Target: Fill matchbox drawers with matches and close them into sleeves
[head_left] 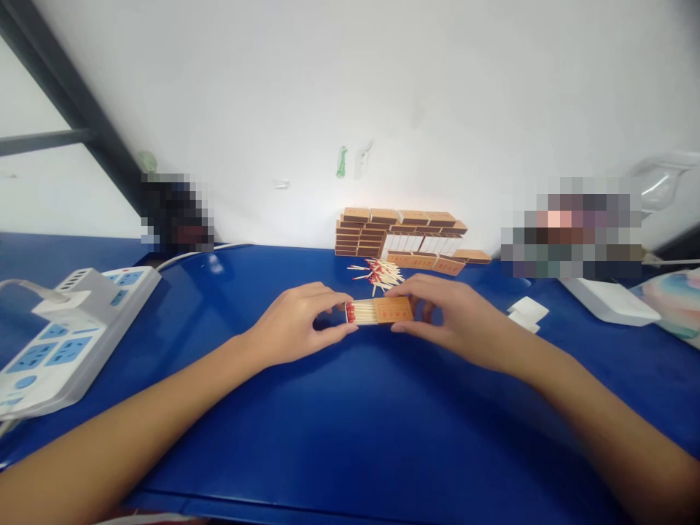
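Between my hands is a matchbox [394, 310], its tray slid partway out to the left and showing a row of red-tipped matches [364, 311]. My left hand [303, 321] pinches the tray's left end between thumb and fingers. Around the orange sleeve, at the right end, my right hand [445, 313] closes with its thumb on the near side and fingers on the far side. Just behind the box lies a loose heap of matches [386, 273] with red heads. Part of the box's right end is hidden by my right fingers.
Stacked matchboxes [358, 239] stand against the white wall at the back. A white power strip [103, 335] with a plug lies at the left. To the right are small white pieces [528, 313] and a white flat block [612, 301] on the blue table [339, 430].
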Action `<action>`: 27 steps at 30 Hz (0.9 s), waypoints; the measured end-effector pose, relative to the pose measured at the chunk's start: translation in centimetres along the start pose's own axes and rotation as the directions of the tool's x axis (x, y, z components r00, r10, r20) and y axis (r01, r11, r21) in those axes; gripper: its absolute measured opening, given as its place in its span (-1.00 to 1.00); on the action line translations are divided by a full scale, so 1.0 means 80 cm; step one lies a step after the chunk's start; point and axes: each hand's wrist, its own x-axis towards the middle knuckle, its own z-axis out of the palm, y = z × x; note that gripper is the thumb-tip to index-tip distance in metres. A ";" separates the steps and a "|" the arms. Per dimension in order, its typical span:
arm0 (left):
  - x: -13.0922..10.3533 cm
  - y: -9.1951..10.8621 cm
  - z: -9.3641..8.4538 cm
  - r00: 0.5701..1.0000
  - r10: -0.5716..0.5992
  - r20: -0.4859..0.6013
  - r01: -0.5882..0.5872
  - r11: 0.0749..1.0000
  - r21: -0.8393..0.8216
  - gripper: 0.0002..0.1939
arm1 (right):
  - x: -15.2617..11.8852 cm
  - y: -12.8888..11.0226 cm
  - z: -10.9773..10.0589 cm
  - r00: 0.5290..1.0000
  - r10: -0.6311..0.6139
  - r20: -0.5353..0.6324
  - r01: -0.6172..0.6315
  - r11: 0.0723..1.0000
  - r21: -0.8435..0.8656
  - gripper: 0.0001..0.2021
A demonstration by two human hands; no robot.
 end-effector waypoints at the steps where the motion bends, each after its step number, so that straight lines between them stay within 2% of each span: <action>1: 0.000 -0.001 0.000 1.000 -0.002 -0.006 0.002 1.000 0.006 -0.69 | -0.001 0.004 -0.003 0.999 0.033 -0.009 -0.033 0.999 -0.032 -0.68; 4: 0.000 -0.005 -0.001 1.000 -0.022 -0.016 0.023 0.999 0.027 -0.71 | -0.002 0.015 -0.009 0.978 0.207 0.000 -0.205 0.968 -0.144 -0.50; 6: 0.001 -0.006 0.000 0.999 -0.033 -0.014 0.033 0.999 0.037 -0.71 | -0.002 0.017 -0.011 0.941 0.335 0.050 -0.315 0.920 -0.234 -0.31; 8: 0.001 -0.006 0.000 0.999 -0.036 -0.002 0.036 0.998 0.043 -0.72 | -0.002 0.014 -0.012 0.908 0.404 0.114 -0.365 0.894 -0.261 -0.20; 9: 0.001 -0.005 0.000 0.999 -0.037 0.007 0.037 0.998 0.046 -0.72 | -0.002 0.011 -0.013 0.903 0.406 0.140 -0.368 0.899 -0.237 -0.20; 12: 0.001 -0.001 0.000 0.999 -0.037 0.032 0.035 0.998 0.059 -0.69 | -0.004 0.010 -0.018 0.934 0.323 0.155 -0.300 0.941 -0.156 -0.32; 15: 0.000 0.001 0.000 0.998 -0.030 0.048 0.026 0.997 0.070 -0.67 | -0.007 0.024 -0.022 0.981 0.159 0.109 -0.140 0.977 -0.164 -0.38; 17: -0.001 0.001 0.001 0.998 -0.026 0.056 0.022 0.997 0.069 -0.66 | -0.008 0.036 -0.020 0.990 0.083 0.113 -0.067 0.988 -0.139 -0.43; 22: -0.001 0.000 0.001 0.997 -0.040 0.066 0.035 0.996 0.077 -0.66 | -0.003 0.042 -0.007 0.986 0.131 0.106 -0.121 0.988 -0.098 -0.63; 27: 0.000 -0.002 0.002 0.998 -0.044 0.052 0.040 0.996 0.075 -0.69 | 0.000 0.015 0.009 0.998 0.015 0.062 -0.016 1.000 0.004 -0.65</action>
